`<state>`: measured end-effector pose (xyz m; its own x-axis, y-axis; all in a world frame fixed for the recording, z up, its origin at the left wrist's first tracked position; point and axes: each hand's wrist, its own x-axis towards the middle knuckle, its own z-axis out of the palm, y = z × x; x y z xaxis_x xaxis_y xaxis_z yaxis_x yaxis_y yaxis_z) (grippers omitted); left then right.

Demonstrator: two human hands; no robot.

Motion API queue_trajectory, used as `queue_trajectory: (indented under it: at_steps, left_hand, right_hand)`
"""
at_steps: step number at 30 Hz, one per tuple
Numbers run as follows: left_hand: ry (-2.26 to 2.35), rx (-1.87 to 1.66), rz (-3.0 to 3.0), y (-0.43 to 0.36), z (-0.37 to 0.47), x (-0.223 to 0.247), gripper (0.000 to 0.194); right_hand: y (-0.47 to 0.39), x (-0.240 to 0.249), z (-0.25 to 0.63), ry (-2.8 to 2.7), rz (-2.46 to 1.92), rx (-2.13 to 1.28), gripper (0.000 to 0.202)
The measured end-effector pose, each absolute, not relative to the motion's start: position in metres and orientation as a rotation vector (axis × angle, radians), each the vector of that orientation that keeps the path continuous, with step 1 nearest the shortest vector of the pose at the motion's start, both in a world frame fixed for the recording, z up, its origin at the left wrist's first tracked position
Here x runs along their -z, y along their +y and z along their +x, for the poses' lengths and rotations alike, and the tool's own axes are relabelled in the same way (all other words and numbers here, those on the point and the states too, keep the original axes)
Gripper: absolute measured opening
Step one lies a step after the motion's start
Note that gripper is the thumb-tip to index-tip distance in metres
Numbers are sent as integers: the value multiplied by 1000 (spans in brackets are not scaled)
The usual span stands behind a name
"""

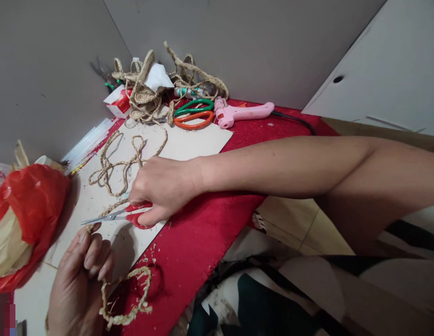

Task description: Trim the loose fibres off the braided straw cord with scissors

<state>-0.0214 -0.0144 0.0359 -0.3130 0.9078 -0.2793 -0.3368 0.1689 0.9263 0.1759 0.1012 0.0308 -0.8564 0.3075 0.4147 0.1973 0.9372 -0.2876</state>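
Note:
My right hand (164,186) is closed around the red handles of a pair of scissors (114,216), whose blades point left. Just below the blade tips, my left hand (80,275) pinches a braided straw cord (90,227) between thumb and forefinger. The blades lie close against the cord at the fingertips; whether they cut into it I cannot tell. A frayed loop of braid (128,319) hangs beside the left hand, over the red cloth. Farther back, a longer length of thin braid (107,163) lies in loose curves on the white board.
A pink glue gun (247,112) with a black cable lies at the back, beside green- and orange-handled scissors (194,123). Tangled braids (147,95) are heaped against the grey wall. Clear sticks (89,142) and a red plastic bag (38,196) are at left. Straw scraps litter the red cloth (203,233).

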Motion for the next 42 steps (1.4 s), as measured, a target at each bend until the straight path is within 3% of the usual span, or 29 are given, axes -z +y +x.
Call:
queue_trajectory:
  at_steps: [4, 7, 12, 30, 42]
  left_hand:
    - [1312, -1430, 611, -14, -22, -36, 19]
    - [1291, -1437, 642, -14, -23, -35, 4]
    - [1302, -1475, 685, -16, -23, -36, 21]
    - [1531, -1291, 769, -18, -18, -32, 33]
    - [1468, -1413, 828, -19, -13, -34, 26]
  right_hand:
    - [98, -32, 177, -2604, -423, -290, 31]
    - [97, -32, 176, -2646, -473, -231, 34]
    - [101, -34, 177, -2644, -591, -185, 38]
    - [107, -34, 175, -2707, -640, -319, 37]
    - [104, -38, 178, -2735, -621, -310, 35]
